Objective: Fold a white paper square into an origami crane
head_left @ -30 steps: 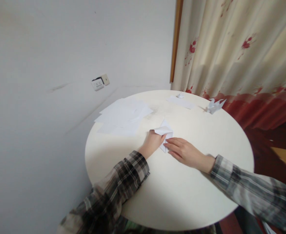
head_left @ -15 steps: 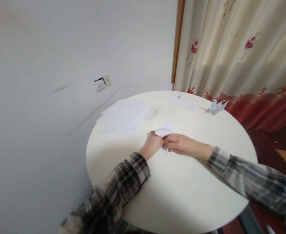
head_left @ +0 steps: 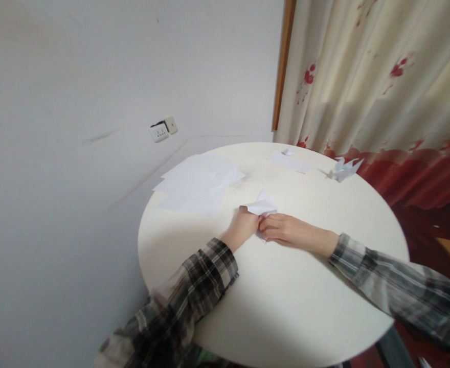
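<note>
A partly folded sheet of white paper [head_left: 262,205] lies on the round white table [head_left: 294,301], with a point standing out at its far side and another showing below my fingers. My left hand [head_left: 244,225] is closed on the paper's left side, thumb under or behind a raised flap. From the right, my right hand [head_left: 284,229] presses curled fingers on the paper near its middle, touching or almost touching the left hand. The folds beneath both hands are hidden.
Loose white sheets [head_left: 200,179] are spread at the table's back left. A folded paper crane [head_left: 344,169] stands at the right rim. A small folded paper piece [head_left: 288,152] and a flat paper [head_left: 289,162] lie at the back. A wall and a curtain [head_left: 363,76] border the table.
My right hand has shifted very slightly on the paper, covering more of the near point. The whole view has moved a little; otherwise both hands keep their hold.
</note>
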A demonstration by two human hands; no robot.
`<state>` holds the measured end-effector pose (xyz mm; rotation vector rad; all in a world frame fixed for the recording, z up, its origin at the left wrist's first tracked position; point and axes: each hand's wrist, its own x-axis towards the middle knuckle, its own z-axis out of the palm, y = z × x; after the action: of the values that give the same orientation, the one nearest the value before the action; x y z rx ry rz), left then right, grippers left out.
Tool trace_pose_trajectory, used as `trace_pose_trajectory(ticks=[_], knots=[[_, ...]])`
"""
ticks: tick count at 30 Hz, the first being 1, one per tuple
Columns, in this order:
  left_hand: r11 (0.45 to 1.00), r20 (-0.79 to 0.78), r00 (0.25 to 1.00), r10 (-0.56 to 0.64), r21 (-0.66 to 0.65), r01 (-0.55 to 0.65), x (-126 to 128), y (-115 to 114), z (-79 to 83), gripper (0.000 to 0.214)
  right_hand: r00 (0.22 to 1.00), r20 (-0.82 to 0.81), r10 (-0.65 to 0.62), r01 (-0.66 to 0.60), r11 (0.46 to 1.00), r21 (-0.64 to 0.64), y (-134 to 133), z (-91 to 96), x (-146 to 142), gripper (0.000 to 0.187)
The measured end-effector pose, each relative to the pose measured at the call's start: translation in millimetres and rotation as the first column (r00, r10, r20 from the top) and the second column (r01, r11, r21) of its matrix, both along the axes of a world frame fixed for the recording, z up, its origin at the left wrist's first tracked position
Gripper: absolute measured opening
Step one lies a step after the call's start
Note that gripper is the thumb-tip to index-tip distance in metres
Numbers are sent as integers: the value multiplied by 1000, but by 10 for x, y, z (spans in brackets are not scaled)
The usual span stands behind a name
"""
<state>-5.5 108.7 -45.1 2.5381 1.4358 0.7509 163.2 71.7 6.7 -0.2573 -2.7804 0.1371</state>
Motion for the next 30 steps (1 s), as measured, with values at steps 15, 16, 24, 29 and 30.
trace_pose_trajectory(ticks=[15, 16, 24, 29, 30], knots=[[994, -71, 997, 38, 103, -30, 15, -62, 89, 27, 998, 56, -42, 36, 994, 106, -52, -7, 46, 26], [993, -79, 996, 43, 110, -34, 16, -60, 91, 28, 997, 66, -43, 36, 993, 113, -51, -4, 45, 26], [1000, -32, 999, -5, -11, 5, 17, -18, 73, 18, 988, 145, -52, 34, 992, 119, -57, 65, 4, 23], [999, -38, 999, 4, -43, -6, 33, 3, 56, 17, 988, 151, -31, 15, 994, 108, -50, 81, -19, 22], [999, -42, 999, 7, -47, -9, 32, 2, 51, 16, 988, 150, -28, 12, 994, 106, -47, 83, -23, 21]])
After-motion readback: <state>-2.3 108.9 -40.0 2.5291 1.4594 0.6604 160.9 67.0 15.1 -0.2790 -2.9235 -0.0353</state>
